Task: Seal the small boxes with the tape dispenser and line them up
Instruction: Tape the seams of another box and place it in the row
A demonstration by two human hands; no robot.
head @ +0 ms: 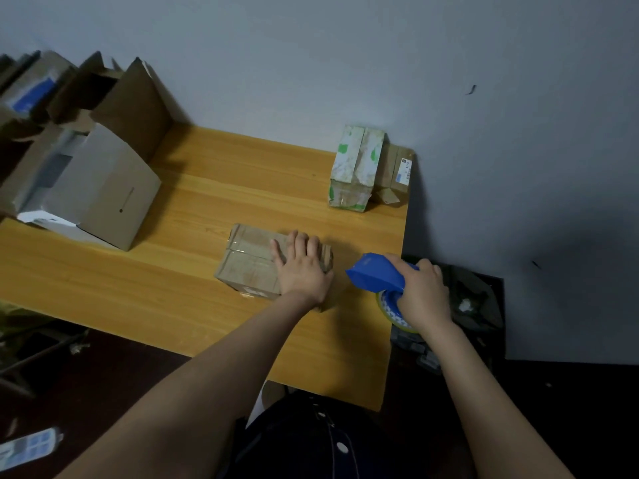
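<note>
Altogether 3 small boxes (pixel 252 261), 1 dispenser (pixel 375 273).

Matt cardboard box (pixel 249 261), glossy plastic dispenser (pixel 375 273), smooth wood-grain tbl (pixel 207 188).

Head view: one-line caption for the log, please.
Left hand presses flat on a taped cardboard box while right hand grips the blue tape dispenser beside it.

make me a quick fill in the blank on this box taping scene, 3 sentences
1. The left hand lies flat on the brown box, while the right hand grips the ____ tape dispenser.
2. The tape dispenser is held to the ____ of the brown box, not on it.
3. At the table's far right corner stand ____ boxes: a green-and-white box and a labelled box.
Missing words: blue; right; two.
</note>
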